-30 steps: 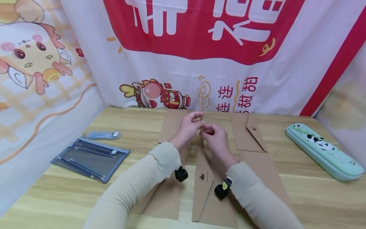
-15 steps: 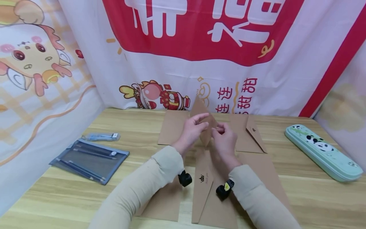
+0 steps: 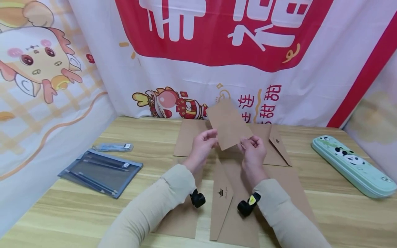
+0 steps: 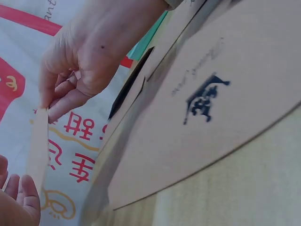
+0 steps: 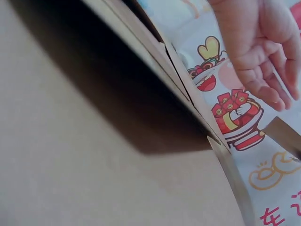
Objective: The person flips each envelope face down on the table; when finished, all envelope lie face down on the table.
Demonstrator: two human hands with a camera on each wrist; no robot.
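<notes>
My right hand [image 3: 254, 151] pinches the lower right corner of a small, plain brown card [image 3: 229, 124], held raised and tilted above the table. My left hand [image 3: 201, 148] is beside the card's lower left edge with relaxed fingers; in the right wrist view these fingers [image 5: 256, 77] are apart from the card. The left wrist view shows the card edge-on, hanging from the right thumb and fingers. Below the hands lies a brown kraft envelope [image 3: 238, 210], its pointed flap printed with a black crown. Another envelope [image 3: 279, 146] with a crown flap lies back right.
More brown envelopes lie flat at back left [image 3: 187, 141], front left [image 3: 183, 220] and front right [image 3: 288, 186]. A grey mesh pouch of pencils [image 3: 102, 172] and a small blue packet [image 3: 114, 147] are left. A green panda pencil case [image 3: 353, 165] is right. Printed cloth [image 3: 173, 72] hangs behind.
The card has turned from edge-on to showing its broad face. My right hand has moved right with its corner; my left hand has come away from the card.
</notes>
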